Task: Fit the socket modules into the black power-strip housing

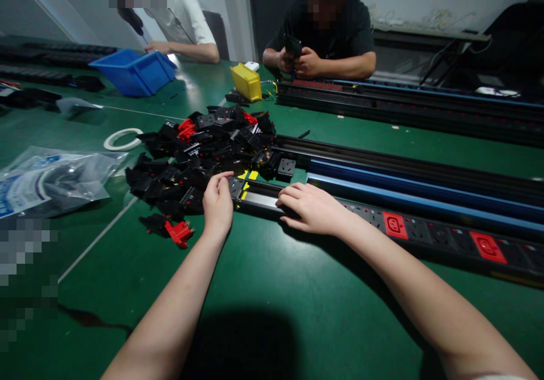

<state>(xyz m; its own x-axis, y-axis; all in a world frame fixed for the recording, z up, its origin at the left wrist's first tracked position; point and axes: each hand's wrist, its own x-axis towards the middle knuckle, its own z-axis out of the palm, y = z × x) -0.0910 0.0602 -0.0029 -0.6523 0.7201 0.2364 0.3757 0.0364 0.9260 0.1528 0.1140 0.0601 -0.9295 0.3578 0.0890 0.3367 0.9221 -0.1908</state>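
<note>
Head: strip (419, 232) under right grip (312, 207).

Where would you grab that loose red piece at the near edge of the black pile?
I'd probably pinch the red piece by its body, coming from the near side, over the green table; the black pile crowds its far side, and thin prongs seem to jut from its right end.

Between the two bare forearms (170, 295), the smooth green tabletop (263, 281) left a wide approach to the long black power strip with red sockets (419, 231). Behind it, long blue metal rails (382, 193) blocked reaching past the right hand (312, 207). A jumbled heap of black plastic modules (208, 142) crowded the left hand (218, 204). Farther back, a narrow green lane ran before other black strips (408, 110).
</note>
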